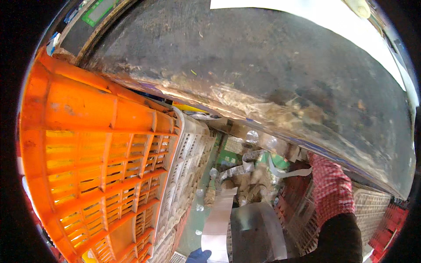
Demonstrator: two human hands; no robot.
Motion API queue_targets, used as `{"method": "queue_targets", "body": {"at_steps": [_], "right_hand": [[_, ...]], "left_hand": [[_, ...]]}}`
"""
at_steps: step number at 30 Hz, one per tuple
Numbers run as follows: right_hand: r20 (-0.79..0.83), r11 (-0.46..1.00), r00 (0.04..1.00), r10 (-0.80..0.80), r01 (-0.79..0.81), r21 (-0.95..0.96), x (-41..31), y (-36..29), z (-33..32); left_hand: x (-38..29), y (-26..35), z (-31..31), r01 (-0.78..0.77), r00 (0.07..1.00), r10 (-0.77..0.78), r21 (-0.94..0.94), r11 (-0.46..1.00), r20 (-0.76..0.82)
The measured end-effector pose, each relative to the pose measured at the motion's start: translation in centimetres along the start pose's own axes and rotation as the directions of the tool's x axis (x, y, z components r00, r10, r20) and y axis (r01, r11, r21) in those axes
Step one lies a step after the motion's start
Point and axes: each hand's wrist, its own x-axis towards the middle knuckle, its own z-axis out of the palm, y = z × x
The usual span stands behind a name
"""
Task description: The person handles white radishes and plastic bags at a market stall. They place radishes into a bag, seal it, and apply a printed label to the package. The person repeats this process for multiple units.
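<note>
My left hand (199,255), in a blue glove, shows only partly at the bottom edge. Its fingers hold the lower left edge of a long white paper strip (217,223), which runs upward from the hand. My right arm (332,194) wears a red-and-white checked sleeve over a black one and reaches beneath the front edge of a dark worn tabletop (230,52). The right hand itself is hidden under that edge. A loose, curled pale strip (291,172) hangs near the checked sleeve.
At left stand an orange plastic crate (80,115) and a whitish slatted crate (189,157). A white sheet (296,8) covers the table's far right. Crumpled strips (233,171) and scraps lie on the green floor (192,215). Red crates (388,230) stand at lower right.
</note>
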Motion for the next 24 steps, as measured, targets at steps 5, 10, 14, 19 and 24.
{"method": "queue_targets", "body": {"at_steps": [5,10,14,19,24], "right_hand": [[-0.068,0.995,0.998,-0.007,0.014,0.098,10.2,-5.8,3.9],[-0.087,0.986,0.995,0.05,-0.035,0.162,15.2,-8.1,4.8],[-0.08,0.925,0.996,-0.025,0.054,0.375,12.8,-8.6,4.4],[0.101,0.141,0.886,-0.452,-0.041,0.989,-4.5,-12.9,1.9],[0.289,-0.195,0.679,-0.675,-0.542,0.817,-23.8,-20.2,-8.3]], "left_hand": [[2.1,-0.3,0.5,-0.008,1.0,0.008,0.024,1.0,-0.003],[3.5,-1.8,-0.1,-0.167,0.986,0.167,-0.013,0.986,0.004],[2.6,-1.1,0.3,-0.225,0.94,0.273,-0.229,0.947,0.206],[-3.8,3.6,3.1,-0.379,0.898,0.409,-0.184,0.907,0.165],[-12.6,7.8,5.0,-0.673,0.731,0.582,0.238,0.7,0.356]]}}
